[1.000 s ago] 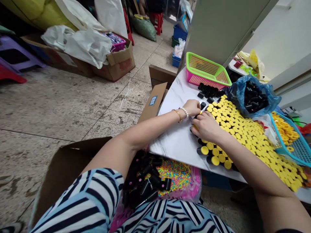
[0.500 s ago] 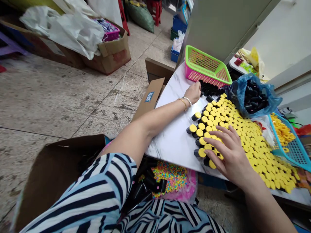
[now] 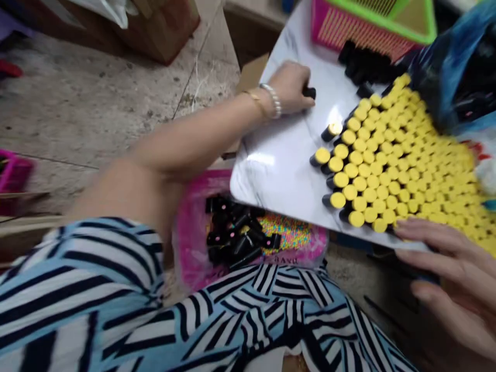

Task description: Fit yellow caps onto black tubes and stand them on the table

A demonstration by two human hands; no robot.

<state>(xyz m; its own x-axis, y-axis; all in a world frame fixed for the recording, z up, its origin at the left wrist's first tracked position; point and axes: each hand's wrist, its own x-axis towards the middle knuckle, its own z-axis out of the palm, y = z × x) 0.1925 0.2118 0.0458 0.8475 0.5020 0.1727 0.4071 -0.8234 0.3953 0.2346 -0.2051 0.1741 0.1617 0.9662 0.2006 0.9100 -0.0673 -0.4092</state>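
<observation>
Left hand (image 3: 289, 88), curled, grips black tube (image 3: 309, 93) over marble-patterned board (image 3: 279, 175); right hand (image 3: 453, 279) open, just beyond board's near edge.

Bright, even light, with white glare on the marble board (image 3: 279, 170) and motion blur across the whole view.

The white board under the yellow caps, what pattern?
The board has grey marble streaks, best seen in the head view.

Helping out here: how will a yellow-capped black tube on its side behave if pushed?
The yellow-capped black tube will likely roll, being round on the glossy marble-pattern board. It looks rigid, probably moulded plastic, and perhaps light for its size, though weight is hard to judge.
</observation>
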